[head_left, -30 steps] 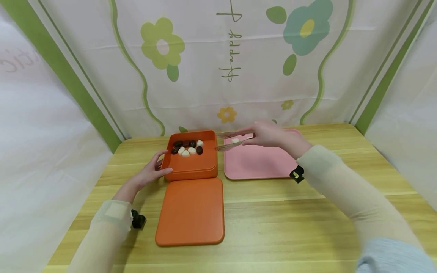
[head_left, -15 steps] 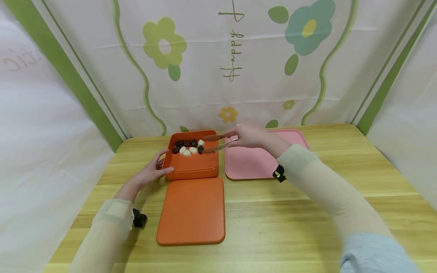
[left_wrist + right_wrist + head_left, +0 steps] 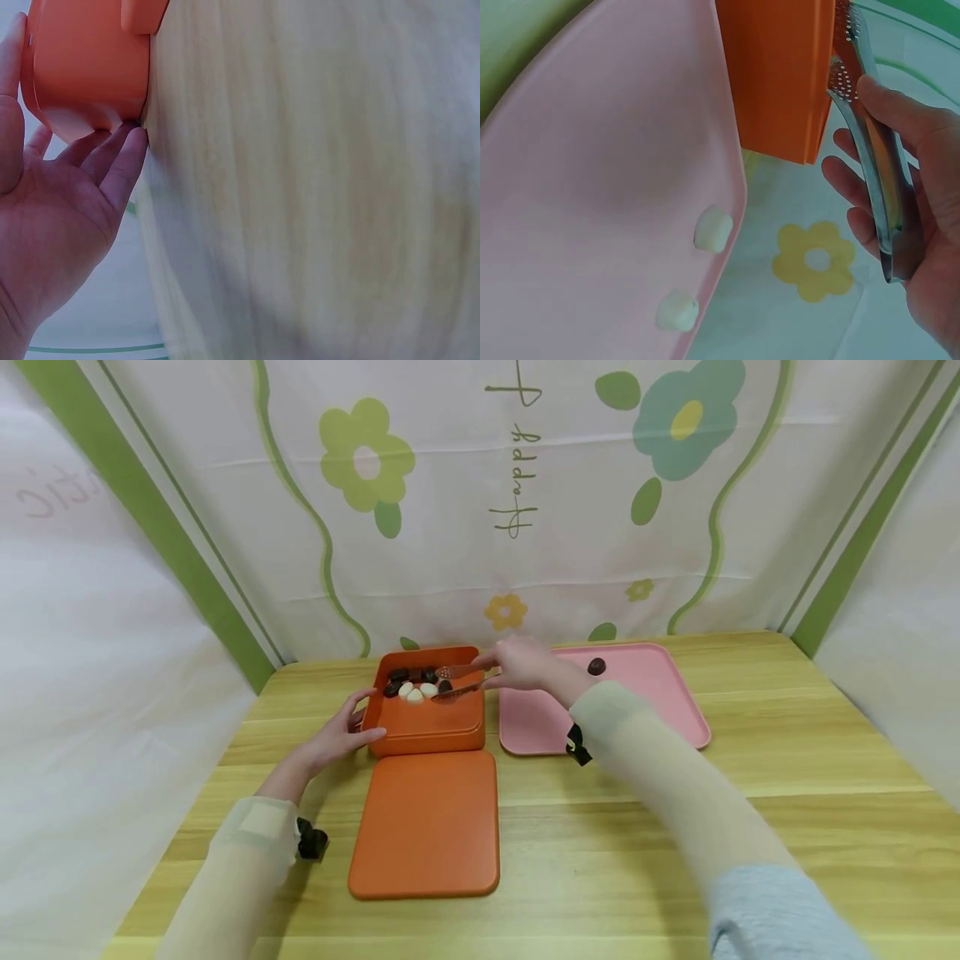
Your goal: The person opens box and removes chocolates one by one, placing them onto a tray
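Head view, left of centre: dark pieces (image 3: 399, 675) and white pieces (image 3: 416, 696) lie in the orange box (image 3: 431, 744), its left side touched by the spread left hand (image 3: 337, 739). The right hand (image 3: 522, 662) holds tongs (image 3: 456, 693), tips apart. Pieces seem light, perhaps slippery; pinch 1 across its sides.

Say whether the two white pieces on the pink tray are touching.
Apart: the right wrist view shows bare pink tray between the upper white piece and the lower white piece.

Your head camera looks forward and down at the orange box (image 3: 435, 743); both wrist cameras share it, from closer beside.
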